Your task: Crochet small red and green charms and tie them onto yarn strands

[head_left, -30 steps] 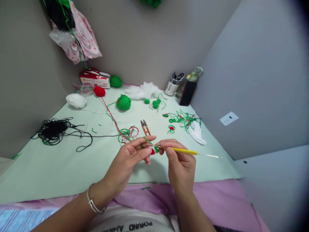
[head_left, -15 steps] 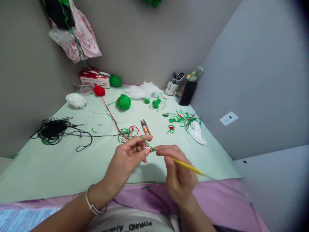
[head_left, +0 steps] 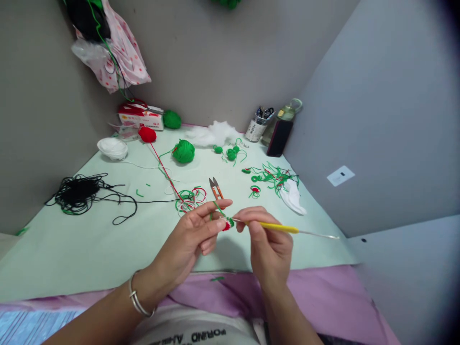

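A: State of each grip?
B: Left hand (head_left: pixel 190 235): thumb and fingers pinching the piece (head_left: pixel 226 227). Right hand (head_left: pixel 271 242): grasping the hook (head_left: pixel 278 227) pen-fashion, by its yellow handle.

A: Location of the piece?
B: Between the two hands, held above the near part of the table (head_left: pixel 118 258). Hook's tip meets its upper edge; whether through a stitch, too small to tell.

A: Done so far?
B: Red, white and green all present on the piece. Part hidden by the left thumb.

A: Outstanding?
B: Green strand (head_left: pixel 217 207) runs from the piece over the left forefinger, not cut off. Judged mid-work, in the green. Stitches remaining: cannot tell.

A: Anything alongside?
B: On the right, a red-and-green bit (head_left: pixel 255 190), ends untrimmed, near a tangle (head_left: pixel 276 179) of like colours. Farther back, green rounds (head_left: pixel 231 154) with tails, near white stuffing (head_left: pixel 217 133). Snips (head_left: pixel 216 188) lie just beyond the left fingers, in neither hand.
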{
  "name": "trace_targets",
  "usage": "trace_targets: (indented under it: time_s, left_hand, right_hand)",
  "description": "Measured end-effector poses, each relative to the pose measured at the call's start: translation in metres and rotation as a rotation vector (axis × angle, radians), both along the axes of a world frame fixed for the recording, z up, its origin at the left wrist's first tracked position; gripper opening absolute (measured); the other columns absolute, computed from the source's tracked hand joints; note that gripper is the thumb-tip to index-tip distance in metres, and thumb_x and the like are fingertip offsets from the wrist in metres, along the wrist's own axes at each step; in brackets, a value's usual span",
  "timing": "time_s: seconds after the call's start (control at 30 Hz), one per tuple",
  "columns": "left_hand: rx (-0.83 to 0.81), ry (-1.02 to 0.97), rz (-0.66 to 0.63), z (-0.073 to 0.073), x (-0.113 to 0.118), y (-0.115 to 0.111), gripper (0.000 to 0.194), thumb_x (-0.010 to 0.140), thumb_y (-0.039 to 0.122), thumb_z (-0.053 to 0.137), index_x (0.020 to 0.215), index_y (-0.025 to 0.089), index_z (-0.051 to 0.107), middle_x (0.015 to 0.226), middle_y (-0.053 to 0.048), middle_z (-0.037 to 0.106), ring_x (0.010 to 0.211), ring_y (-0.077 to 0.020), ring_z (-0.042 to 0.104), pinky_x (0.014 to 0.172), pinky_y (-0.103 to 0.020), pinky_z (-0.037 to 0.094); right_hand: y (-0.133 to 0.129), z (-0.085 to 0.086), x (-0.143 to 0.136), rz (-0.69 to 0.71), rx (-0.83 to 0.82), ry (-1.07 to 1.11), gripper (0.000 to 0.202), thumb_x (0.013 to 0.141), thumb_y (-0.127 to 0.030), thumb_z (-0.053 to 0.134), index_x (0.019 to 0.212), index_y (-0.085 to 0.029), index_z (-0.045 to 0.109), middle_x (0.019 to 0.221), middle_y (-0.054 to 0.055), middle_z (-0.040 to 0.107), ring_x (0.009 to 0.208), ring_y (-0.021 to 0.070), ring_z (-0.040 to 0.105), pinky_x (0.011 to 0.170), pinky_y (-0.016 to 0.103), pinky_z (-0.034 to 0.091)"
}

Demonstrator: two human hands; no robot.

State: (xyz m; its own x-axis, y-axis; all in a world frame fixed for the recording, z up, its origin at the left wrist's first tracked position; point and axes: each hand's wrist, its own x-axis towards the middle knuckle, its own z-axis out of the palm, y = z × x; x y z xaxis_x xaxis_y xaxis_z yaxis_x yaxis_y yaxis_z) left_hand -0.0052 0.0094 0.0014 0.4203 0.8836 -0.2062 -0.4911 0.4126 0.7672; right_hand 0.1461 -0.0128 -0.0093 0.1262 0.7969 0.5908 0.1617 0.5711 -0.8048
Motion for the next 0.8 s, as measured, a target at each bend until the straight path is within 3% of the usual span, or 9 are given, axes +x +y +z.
trace_targets:
  time_s: [0.17, 0.3, 0.4, 0.5, 0.63, 0.8]
  left_hand:
    - [0.088, 0.096, 0.068, -0.0030, 0.0060, -0.0039, 0.043, 0.076, 0.027, 0.077, 0.117, 0.021, 0.069, 0.074, 0.003, 0.054, 0.048, -0.0010, 0.034, 0.044, -0.017, 0.029]
    - [-0.032, -0.041, -0.021, -0.0063, 0.0040, 0.0008, 0.040, 0.078, 0.026, 0.075, 0.117, 0.019, 0.069, 0.063, 0.006, 0.044, 0.046, -0.0011, 0.025, 0.042, -0.016, 0.024]
    - [-0.103, -0.113, -0.044, -0.0051, 0.0004, 0.0042, 0.029, 0.078, 0.023, 0.075, 0.107, 0.017, 0.074, 0.062, 0.006, 0.042, 0.047, -0.0012, 0.021, 0.042, -0.014, 0.023]
    - [-0.029, -0.064, 0.009, -0.0031, -0.0001, 0.0032, 0.027, 0.078, 0.022, 0.075, 0.104, 0.019, 0.074, 0.067, 0.004, 0.048, 0.049, -0.0015, 0.029, 0.045, -0.015, 0.029]
    - [0.118, 0.081, 0.025, -0.0032, 0.0027, -0.0014, 0.032, 0.080, 0.025, 0.073, 0.112, 0.022, 0.072, 0.087, 0.000, 0.061, 0.061, -0.0057, 0.048, 0.063, -0.021, 0.042]
    - [0.116, 0.084, 0.008, -0.0027, 0.0012, -0.0019, 0.031, 0.083, 0.027, 0.071, 0.113, 0.023, 0.072, 0.088, -0.001, 0.061, 0.066, -0.0077, 0.052, 0.071, -0.024, 0.043]
  right_hand:
    - [-0.0012, -0.0063, -0.0025, -0.051, 0.055, -0.199, 0.027, 0.091, -0.008, 0.054, 0.106, -0.025, 0.069, 0.095, 0.005, 0.069, 0.088, 0.0183, 0.065, 0.074, 0.034, 0.054]
    - [-0.0037, -0.0094, -0.0011, -0.129, 0.186, -0.408, 0.035, 0.089, -0.005, 0.057, 0.114, -0.027, 0.069, 0.104, 0.007, 0.068, 0.092, 0.0193, 0.064, 0.076, 0.035, 0.054]
    - [-0.0020, -0.0061, 0.0013, -0.129, 0.106, -0.196, 0.027, 0.091, -0.009, 0.054, 0.104, -0.025, 0.070, 0.092, 0.006, 0.068, 0.082, 0.0180, 0.064, 0.068, 0.033, 0.054]
    - [0.0013, -0.0024, 0.0010, -0.048, 0.003, 0.009, 0.019, 0.094, -0.016, 0.053, 0.093, -0.023, 0.071, 0.085, 0.005, 0.067, 0.073, 0.0162, 0.062, 0.062, 0.031, 0.053]
    - [0.0029, -0.0021, -0.0019, 0.028, -0.029, -0.042, 0.018, 0.093, -0.016, 0.056, 0.096, -0.023, 0.072, 0.092, 0.006, 0.070, 0.089, 0.0195, 0.065, 0.076, 0.037, 0.054]
    - [0.0033, -0.0044, -0.0011, 0.030, -0.056, 0.063, 0.019, 0.093, -0.017, 0.056, 0.095, -0.024, 0.073, 0.089, 0.004, 0.071, 0.084, 0.0174, 0.064, 0.073, 0.033, 0.053]
